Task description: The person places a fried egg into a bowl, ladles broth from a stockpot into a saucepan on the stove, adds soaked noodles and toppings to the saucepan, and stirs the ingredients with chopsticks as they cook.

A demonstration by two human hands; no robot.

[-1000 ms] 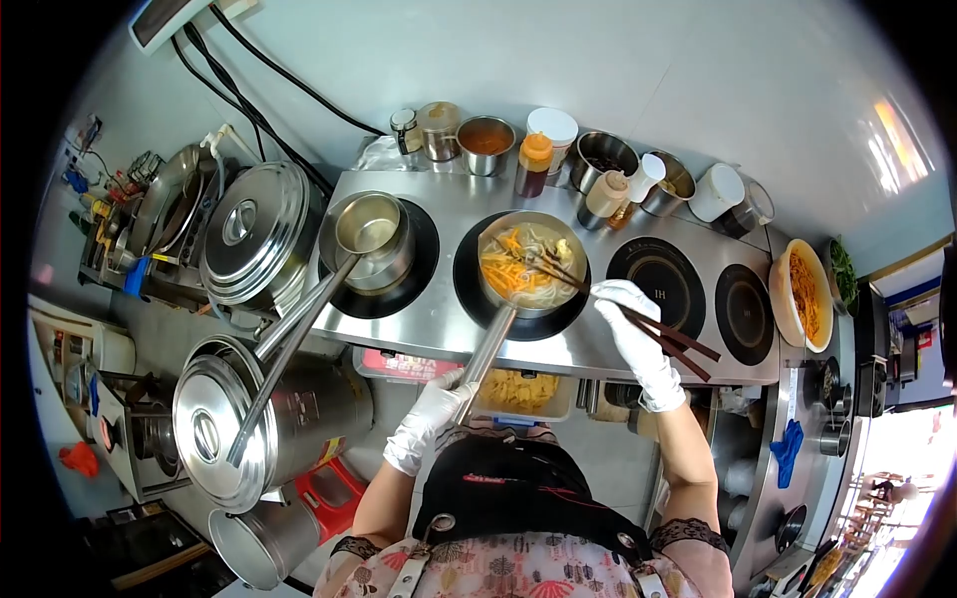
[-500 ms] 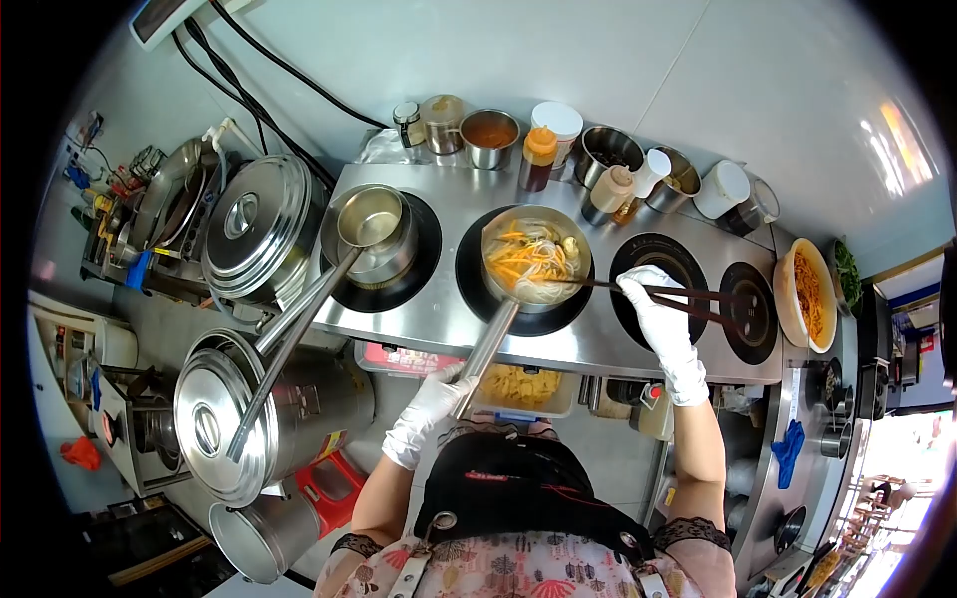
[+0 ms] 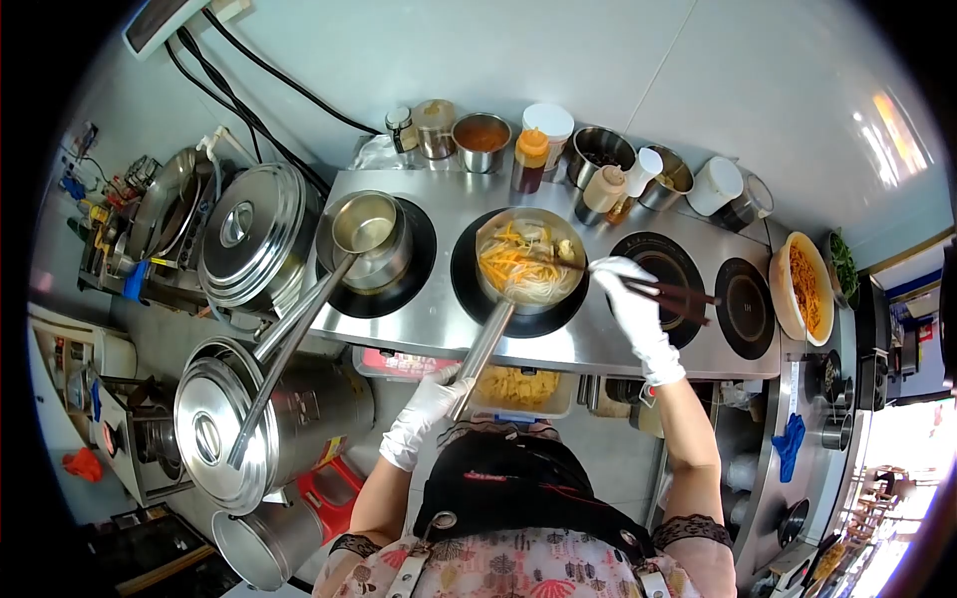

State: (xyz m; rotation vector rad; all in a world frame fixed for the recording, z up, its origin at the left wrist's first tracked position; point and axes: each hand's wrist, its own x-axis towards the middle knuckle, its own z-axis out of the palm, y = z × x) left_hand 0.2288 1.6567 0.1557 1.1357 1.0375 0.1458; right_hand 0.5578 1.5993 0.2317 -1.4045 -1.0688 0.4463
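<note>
A steel saucepan (image 3: 498,297) sits on the second round burner, its long handle pointing down toward me. In it are pale noodles (image 3: 544,283) with orange vegetable strips (image 3: 503,251) and some liquid. My left hand (image 3: 427,407), in a white glove, is closed around the end of the saucepan handle. My right hand (image 3: 632,309), gloved too, grips a pair of long dark chopsticks (image 3: 670,296) over the third burner. The chopstick tips reach into the noodles at the pan's right side.
On the left burner stands a pot (image 3: 384,269) with a long-handled ladle (image 3: 365,221) resting on it. Sauce bottles (image 3: 531,151), steel containers (image 3: 482,140) and jars line the wall. A bowl of orange shreds (image 3: 805,287) stands at right; big lidded pots (image 3: 261,229) are at left.
My right hand and the chopsticks have moved left toward the saucepan, and the tips sit deeper over the noodles. My left hand keeps its hold on the handle.
</note>
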